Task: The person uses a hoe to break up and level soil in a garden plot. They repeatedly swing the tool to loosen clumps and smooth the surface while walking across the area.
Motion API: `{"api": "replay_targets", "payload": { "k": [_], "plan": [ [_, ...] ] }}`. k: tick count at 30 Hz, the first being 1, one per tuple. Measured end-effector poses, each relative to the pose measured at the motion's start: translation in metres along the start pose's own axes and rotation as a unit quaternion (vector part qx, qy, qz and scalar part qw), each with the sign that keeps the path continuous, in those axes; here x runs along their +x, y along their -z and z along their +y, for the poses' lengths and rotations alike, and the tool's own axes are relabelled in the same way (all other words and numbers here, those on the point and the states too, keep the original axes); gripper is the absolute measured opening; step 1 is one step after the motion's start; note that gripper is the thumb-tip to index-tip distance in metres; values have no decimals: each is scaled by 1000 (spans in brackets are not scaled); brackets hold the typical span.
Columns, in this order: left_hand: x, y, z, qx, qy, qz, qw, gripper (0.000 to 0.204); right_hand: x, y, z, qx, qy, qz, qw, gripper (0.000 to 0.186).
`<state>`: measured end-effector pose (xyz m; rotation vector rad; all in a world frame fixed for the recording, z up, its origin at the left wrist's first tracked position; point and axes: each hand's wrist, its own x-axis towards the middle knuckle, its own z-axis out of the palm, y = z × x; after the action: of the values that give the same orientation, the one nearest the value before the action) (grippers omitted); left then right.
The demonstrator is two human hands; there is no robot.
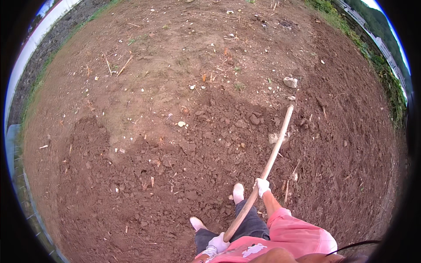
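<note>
My left hand (218, 243), in a white glove, is closed around the lower part of a long pale wooden handle (275, 150) at my waist. My right hand (262, 186), also gloved and closed, grips the same handle higher up. The handle slants up and right over broken brown soil; I cannot make out a tool head at its far end. My feet, in pale footwear (238, 193), stand on the loosened soil below my dark trousers and pink top.
Pale stones (290, 82) lie near the handle's far end. Lighter, firmer ground (153, 70) with dry stalks spreads ahead. Darker turned soil (342, 144) runs along the right, bordered by green plants (386, 96). A grey strip and white wall (26, 57) edge the far left.
</note>
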<state>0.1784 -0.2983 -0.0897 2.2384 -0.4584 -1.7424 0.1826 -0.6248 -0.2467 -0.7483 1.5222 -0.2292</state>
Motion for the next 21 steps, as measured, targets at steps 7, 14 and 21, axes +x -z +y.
{"api": "replay_targets", "payload": {
  "k": [7,14,21],
  "plan": [
    [-18,-25,-53,-11,-26,-49,998,41,-65,25,22,23,29,35,999,7],
    [38,17,26,-3,-219,34,975,40,-120,36,-141,81,211,-19,974,6],
    [57,49,204,-49,-317,56,946,37,-98,68,-335,55,357,29,932,7]
  ]
}}
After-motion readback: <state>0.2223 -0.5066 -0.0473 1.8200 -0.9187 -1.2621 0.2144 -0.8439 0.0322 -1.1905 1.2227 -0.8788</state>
